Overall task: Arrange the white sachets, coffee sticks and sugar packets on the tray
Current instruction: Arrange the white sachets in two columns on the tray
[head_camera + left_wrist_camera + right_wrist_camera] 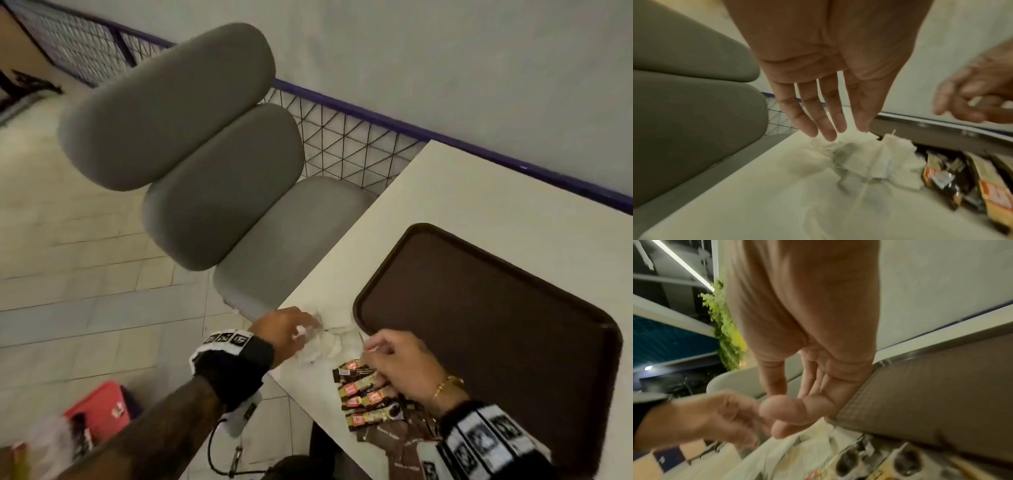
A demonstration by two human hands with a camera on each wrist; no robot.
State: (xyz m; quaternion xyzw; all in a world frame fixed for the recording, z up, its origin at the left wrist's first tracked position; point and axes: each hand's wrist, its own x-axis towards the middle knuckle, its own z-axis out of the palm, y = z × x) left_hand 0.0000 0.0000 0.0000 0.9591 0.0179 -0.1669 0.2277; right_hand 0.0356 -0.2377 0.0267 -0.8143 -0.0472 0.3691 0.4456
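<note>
A loose pile of white sachets (323, 346) (869, 159) lies on the table left of the brown tray (496, 325). My left hand (305, 334) (830, 133) reaches over it with straight fingers whose tips touch the pile's far edge. Several coffee sticks (363, 389) (941, 177) lie side by side nearer me, and brown sugar packets (394, 442) sit below them. My right hand (373, 349) (781, 410) hovers over the coffee sticks beside the tray's near rim. Its fingers are loosely curled, and I see nothing held in them. Nothing lies on the part of the tray that shows.
The white table (462, 192) ends just left of the sachets. A grey padded chair (219, 178) stands against that edge. A wire railing with a purple rail (359, 144) runs behind. A red box (102, 407) lies on the tiled floor.
</note>
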